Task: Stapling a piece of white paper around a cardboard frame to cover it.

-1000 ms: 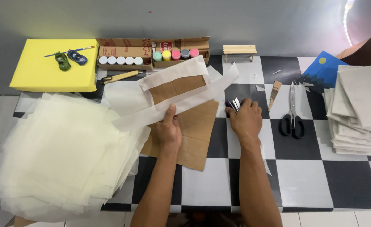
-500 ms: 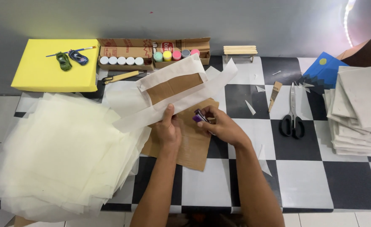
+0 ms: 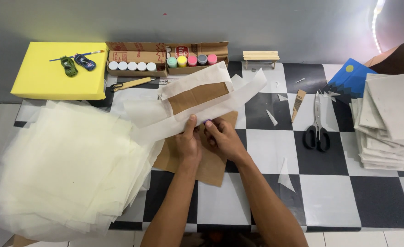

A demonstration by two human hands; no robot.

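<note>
On the checkered table [image 3: 330,192], left hand [image 3: 187,142] pins white paper [image 3: 202,112] — right hand [image 3: 224,137] pinches something small, mostly hidden.

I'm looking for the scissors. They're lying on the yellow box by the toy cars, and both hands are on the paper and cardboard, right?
Not quite. In the head view the scissors lie on the checkered table, right of the hands. The left hand and right hand are on the paper strip and cardboard.

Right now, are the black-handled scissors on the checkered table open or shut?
Shut. The scissors lie flat on the checkered table, blades together in one narrow line pointing toward the wall, the two handle loops side by side.
</note>
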